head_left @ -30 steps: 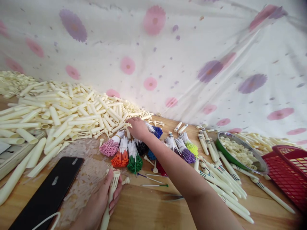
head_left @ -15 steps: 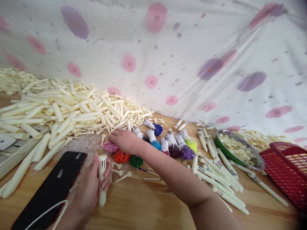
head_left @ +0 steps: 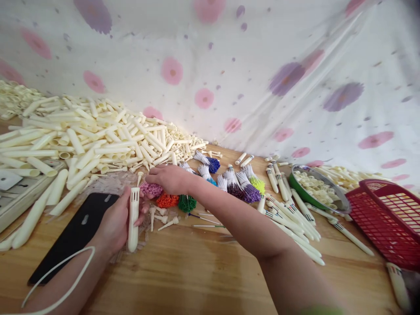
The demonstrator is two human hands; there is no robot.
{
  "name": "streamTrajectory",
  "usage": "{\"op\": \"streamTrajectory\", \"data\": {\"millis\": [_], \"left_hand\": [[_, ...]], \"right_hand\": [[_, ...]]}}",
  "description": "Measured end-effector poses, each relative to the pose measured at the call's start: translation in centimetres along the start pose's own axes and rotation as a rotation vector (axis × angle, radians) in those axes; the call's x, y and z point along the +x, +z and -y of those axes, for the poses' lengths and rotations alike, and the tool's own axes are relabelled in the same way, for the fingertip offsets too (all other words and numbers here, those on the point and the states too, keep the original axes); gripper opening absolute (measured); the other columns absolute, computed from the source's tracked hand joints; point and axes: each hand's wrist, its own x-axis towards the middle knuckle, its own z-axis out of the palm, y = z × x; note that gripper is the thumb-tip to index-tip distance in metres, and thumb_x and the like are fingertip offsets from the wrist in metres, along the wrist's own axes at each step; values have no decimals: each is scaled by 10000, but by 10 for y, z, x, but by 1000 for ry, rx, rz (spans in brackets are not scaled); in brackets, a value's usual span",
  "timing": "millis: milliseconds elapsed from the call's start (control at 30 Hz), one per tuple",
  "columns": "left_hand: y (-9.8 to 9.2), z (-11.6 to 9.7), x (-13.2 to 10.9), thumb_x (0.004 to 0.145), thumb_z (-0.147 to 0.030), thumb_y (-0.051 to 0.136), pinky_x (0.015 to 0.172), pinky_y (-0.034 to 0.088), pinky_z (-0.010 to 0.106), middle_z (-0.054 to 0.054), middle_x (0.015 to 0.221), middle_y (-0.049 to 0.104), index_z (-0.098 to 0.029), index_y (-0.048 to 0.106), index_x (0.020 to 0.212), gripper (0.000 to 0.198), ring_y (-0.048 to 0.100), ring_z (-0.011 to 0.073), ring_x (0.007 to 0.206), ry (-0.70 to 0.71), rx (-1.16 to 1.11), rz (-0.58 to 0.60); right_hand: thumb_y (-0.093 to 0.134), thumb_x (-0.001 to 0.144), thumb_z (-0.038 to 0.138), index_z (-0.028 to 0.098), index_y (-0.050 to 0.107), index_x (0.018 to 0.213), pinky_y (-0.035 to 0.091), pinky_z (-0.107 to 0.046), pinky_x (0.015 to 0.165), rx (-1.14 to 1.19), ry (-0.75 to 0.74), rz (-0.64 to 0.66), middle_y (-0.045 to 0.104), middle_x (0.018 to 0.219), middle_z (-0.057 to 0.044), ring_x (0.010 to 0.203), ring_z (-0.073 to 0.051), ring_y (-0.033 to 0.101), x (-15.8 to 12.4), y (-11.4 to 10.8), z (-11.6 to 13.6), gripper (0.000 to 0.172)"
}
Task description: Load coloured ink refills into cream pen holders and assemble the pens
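My left hand (head_left: 115, 218) is closed around a cream pen barrel (head_left: 133, 223), held upright with its slotted end up. My right hand (head_left: 169, 178) reaches across to the coloured refill bundles, its fingers bent and close together over the white ends of the pink bundle (head_left: 151, 190) and the orange bundle (head_left: 168, 200). Its fingertips are partly hidden, so whatever they pinch does not show. Beside it lie a green bundle (head_left: 187, 203), a purple bundle (head_left: 249, 192) and a yellow bundle (head_left: 257, 183). Small cream plugs (head_left: 169, 222) lie between my hands.
A big heap of cream barrels (head_left: 82, 135) covers the back left. A black phone (head_left: 74, 236) lies under my left forearm, near a white cable (head_left: 77, 282). Pens with coloured sliders (head_left: 292, 223), a green-sided bowl (head_left: 308, 197) of small parts and a red basket (head_left: 387, 218) are at right.
The whole view has shifted, so the table things sit higher in the picture. My left hand still holds the barrel upright, and my right hand stays over the refill bundles.
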Motion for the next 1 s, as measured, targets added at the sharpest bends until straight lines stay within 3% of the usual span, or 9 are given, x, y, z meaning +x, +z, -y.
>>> {"op": "streamTrajectory", "data": {"millis": [133,400,600,733,867,1000], "left_hand": [[1,9,2,926,-316,369,267,265,112,40,724,681,-156,506,766,265,533,62,388,-34,88,-26],[4,16,0,920,-380,377,261,209,113,73,736,709,-156,483,727,314,557,63,364,-86,148,35],[4,19,-2,952,-339,308,266,219,107,22,631,675,-156,478,757,317,431,26,276,-83,132,35],[6,20,-2,959,-298,302,269,241,98,-32,533,592,-151,490,758,312,399,30,287,-40,110,52],[6,23,-2,944,-327,342,263,233,90,-73,459,490,-159,474,699,325,344,25,281,-11,100,43],[5,23,1,927,-312,372,261,237,109,-37,491,534,-135,524,723,310,389,43,303,20,125,34]], "right_hand": [[454,870,79,179,539,1042,413,-281,710,-7,-4,51,611,982,-56,887,-195,560,-6,-9,-2,217],[390,924,98,144,502,1041,349,-258,550,-89,48,-1,604,846,-42,709,-158,561,-22,-11,4,169],[409,919,102,155,517,999,288,-256,502,-113,34,7,596,805,-25,644,-133,541,-27,-14,6,145],[417,925,167,163,553,913,283,-264,510,-135,-69,-115,591,813,-29,663,-136,542,-31,-10,20,137],[352,955,225,170,572,830,302,-267,529,-161,-162,-274,591,783,-27,649,-128,526,-39,7,30,259],[376,945,200,187,583,889,322,-256,531,-183,-102,-398,615,829,-19,671,-127,536,-44,25,24,215]]}}
